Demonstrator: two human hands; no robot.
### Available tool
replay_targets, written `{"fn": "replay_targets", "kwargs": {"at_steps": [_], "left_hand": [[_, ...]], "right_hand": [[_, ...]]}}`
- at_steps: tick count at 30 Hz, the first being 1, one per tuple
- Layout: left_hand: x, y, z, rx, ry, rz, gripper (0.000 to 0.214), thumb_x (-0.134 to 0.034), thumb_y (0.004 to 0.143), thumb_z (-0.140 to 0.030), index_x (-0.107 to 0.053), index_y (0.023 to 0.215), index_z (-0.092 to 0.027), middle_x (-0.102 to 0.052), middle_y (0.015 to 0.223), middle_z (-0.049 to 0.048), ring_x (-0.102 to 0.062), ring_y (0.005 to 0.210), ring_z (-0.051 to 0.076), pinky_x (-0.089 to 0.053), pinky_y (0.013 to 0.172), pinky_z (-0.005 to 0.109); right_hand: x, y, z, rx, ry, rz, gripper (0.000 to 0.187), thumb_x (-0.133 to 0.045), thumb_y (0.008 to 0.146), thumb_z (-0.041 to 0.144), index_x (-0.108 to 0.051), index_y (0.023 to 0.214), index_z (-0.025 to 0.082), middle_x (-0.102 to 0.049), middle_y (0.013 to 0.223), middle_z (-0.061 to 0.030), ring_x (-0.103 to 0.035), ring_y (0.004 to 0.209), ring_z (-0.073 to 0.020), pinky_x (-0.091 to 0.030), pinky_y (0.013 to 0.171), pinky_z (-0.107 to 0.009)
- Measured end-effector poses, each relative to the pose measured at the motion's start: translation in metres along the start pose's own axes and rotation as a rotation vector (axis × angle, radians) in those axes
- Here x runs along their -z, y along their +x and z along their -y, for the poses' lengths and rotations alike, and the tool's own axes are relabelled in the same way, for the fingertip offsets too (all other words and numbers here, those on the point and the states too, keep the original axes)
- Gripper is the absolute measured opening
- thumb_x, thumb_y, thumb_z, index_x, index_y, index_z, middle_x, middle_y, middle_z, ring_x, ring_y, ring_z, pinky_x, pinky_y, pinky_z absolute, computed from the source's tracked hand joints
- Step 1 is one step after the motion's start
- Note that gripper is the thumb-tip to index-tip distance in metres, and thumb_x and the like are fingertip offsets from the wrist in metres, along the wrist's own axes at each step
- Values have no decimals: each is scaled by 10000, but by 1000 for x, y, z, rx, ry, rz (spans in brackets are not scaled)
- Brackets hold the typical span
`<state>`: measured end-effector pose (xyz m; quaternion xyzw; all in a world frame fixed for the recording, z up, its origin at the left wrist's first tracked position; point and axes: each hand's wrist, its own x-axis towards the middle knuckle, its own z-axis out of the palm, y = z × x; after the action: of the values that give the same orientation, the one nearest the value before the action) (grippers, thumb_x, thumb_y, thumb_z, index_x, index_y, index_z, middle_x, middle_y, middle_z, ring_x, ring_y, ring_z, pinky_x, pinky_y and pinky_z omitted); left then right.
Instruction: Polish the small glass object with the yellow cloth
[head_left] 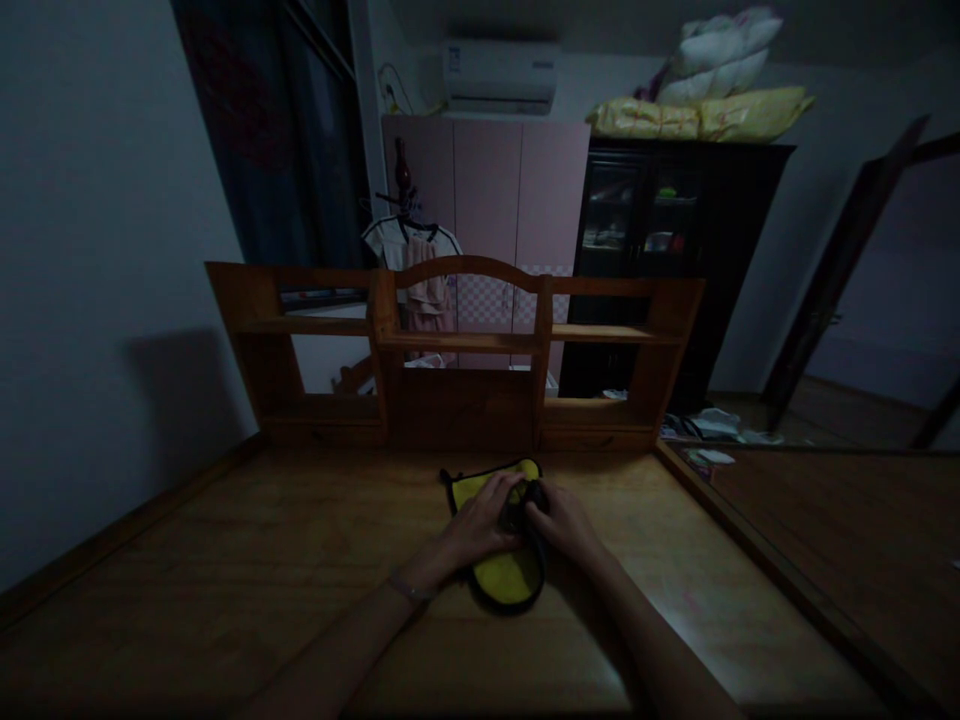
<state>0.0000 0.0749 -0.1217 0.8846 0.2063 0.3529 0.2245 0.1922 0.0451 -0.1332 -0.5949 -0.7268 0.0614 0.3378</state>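
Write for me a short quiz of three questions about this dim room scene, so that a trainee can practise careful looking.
1. True or false: the left hand and the right hand meet over the yellow cloth.
2. What stands at the back of the wooden desk? A) a wooden shelf unit B) a computer monitor C) a table lamp
3. Fill in the colour: the white air conditioner hangs above the ___ wardrobe.
Key: 1 true; 2 A; 3 pink.
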Motion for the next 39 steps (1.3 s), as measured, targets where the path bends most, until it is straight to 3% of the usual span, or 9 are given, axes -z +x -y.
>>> {"fn": "replay_targets", "kwargs": {"at_steps": [6, 15, 21, 29, 34, 37, 39], "left_hand": [[3, 2, -8, -16, 6, 18, 824, -726, 688, -157, -320, 1392, -285, -401, 1373, 75, -397, 1282, 258, -365, 1079, 423], [0, 0, -1, 1, 16, -1, 855, -749, 673, -156, -308, 1392, -287, -415, 1363, 62, -409, 1266, 240, -381, 1066, 398], [0, -1, 2, 2, 14, 1, 838, -749, 689, -188, -309, 1396, -277, -419, 1358, 76, -418, 1260, 254, -384, 1059, 415], [3, 2, -8, -31, -1, 20, 853, -759, 664, -146, -325, 1384, -292, -419, 1360, 53, -408, 1264, 235, -364, 1081, 391], [2, 3, -7, -33, 7, 14, 841, -740, 672, -124, -323, 1384, -286, -421, 1356, 56, -403, 1270, 229, -364, 1082, 376], [1, 1, -3, -17, 18, 5, 859, -756, 659, -136, -320, 1385, -282, -417, 1360, 62, -397, 1277, 240, -362, 1082, 389], [0, 0, 0, 0, 19, 1, 867, -761, 660, -155, -312, 1391, -280, -414, 1363, 69, -401, 1274, 250, -372, 1072, 402]], "right_hand": [[-1, 1, 1, 86, 154, 10, 352, -507, 809, 188, -509, 1159, 159, -624, 1081, -94, -575, 972, -210, -426, 865, -295], [3, 1, -4, 13, 22, -36, 172, -558, 850, 285, -635, 962, 179, -671, 915, -68, -619, 833, -206, -431, 736, -263], [4, 0, -2, 29, 37, -24, 159, -540, 853, 285, -628, 909, 165, -658, 871, -68, -606, 798, -194, -424, 724, -257], [-3, 2, -5, 119, 160, 19, 380, -519, 785, 198, -520, 1162, 152, -597, 1086, -94, -548, 980, -219, -421, 885, -324], [-1, 2, -5, 124, 134, -33, 294, -534, 817, 220, -566, 1105, 174, -625, 1052, -81, -574, 948, -211, -427, 836, -291], [2, 2, -5, 53, 62, -18, 167, -513, 860, 256, -626, 960, 184, -665, 932, -66, -610, 841, -201, -418, 734, -262], [3, 2, -6, 11, 21, -4, 187, -493, 884, 290, -642, 863, 178, -672, 841, -69, -618, 764, -199, -397, 666, -257]]}}
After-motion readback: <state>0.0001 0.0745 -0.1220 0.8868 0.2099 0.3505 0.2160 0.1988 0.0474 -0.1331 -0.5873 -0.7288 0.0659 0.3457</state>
